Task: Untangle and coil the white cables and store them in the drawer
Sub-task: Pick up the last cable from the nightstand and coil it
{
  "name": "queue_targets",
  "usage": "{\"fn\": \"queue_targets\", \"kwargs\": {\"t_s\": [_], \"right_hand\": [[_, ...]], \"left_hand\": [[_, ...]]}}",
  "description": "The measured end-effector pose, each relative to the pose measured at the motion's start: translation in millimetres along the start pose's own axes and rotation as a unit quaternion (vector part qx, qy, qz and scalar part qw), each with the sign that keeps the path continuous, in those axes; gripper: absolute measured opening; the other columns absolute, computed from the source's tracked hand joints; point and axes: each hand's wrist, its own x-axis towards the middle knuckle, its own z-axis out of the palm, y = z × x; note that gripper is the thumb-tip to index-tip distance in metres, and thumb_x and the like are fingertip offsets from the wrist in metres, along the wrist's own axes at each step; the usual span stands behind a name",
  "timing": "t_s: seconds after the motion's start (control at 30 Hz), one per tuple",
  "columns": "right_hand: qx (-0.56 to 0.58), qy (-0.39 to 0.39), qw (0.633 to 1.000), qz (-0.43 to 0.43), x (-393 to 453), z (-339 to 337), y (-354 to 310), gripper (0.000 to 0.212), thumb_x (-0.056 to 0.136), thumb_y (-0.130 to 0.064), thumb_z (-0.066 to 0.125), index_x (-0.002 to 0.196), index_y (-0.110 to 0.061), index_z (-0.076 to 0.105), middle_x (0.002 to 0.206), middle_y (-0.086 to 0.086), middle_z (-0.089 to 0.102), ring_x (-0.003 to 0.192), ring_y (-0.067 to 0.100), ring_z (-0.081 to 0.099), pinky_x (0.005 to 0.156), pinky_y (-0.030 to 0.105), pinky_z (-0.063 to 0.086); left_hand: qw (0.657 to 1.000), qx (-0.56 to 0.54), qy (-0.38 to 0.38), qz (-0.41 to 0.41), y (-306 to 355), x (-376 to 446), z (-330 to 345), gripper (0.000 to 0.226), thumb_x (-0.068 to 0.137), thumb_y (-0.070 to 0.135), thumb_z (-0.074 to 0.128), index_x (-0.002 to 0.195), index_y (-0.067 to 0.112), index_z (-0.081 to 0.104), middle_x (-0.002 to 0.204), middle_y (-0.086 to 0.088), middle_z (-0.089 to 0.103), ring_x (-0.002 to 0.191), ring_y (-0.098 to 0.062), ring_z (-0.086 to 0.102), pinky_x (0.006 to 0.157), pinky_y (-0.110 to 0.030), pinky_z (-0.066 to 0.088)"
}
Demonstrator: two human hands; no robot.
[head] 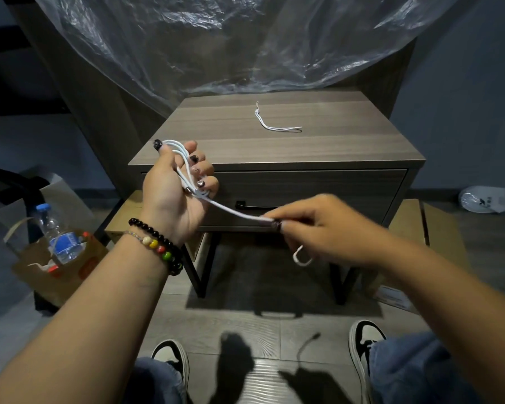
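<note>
- The white cable [193, 176] is looped in the left hand [175, 193], whose fingers curl round the coils; a strand runs taut to the right hand [312, 225], which pinches it near its end
- A second white cable [274, 123] lies on the table [347, 141], above the closed drawer [333, 191]
- I'd keep each loop the same size; feed slack gently, without twisting
- The right hand is blurred; the plug it pinches is hard to make out

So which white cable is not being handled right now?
The short white cable lying alone on the nightstand top; the other cable is stretched between the left hand and right hand.
</note>
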Motion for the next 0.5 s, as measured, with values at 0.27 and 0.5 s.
{"fn": "queue_targets", "kwargs": {"t_s": [0.27,0.5], "right_hand": [[0.019,0.094,0.995,-0.012,0.3,-34.7,10.4,0.007,0.082,-0.013,0.073,0.079,-0.018,0.076,0.067,0.003,0.071,0.06,0.01,0.064,0.059,0.029,0.053],[-0.085,0.172,0.978,-0.085,5.1,-25.1,7.1,0.007,0.081,-0.01,0.073,0.083,-0.015,0.077,0.073,-0.014,0.068,0.069,0.0,0.064,0.063,0.01,0.046]], "left_hand": [[0.989,0.06,-0.098,-0.092,-1.4,-11.9,8.5,0.038,0.101,0.042,0.027,0.085,0.017,0.049,0.061,0.009,0.039,0.04,-0.001,0.034,0.036,-0.01,0.028],[0.959,0.231,-0.128,-0.103,-11.9,-17.6,14.0,0.041,0.103,0.039,0.022,0.083,0.014,0.048,0.114,-0.019,0.068,0.103,-0.027,0.068,0.086,-0.041,0.055]]}}
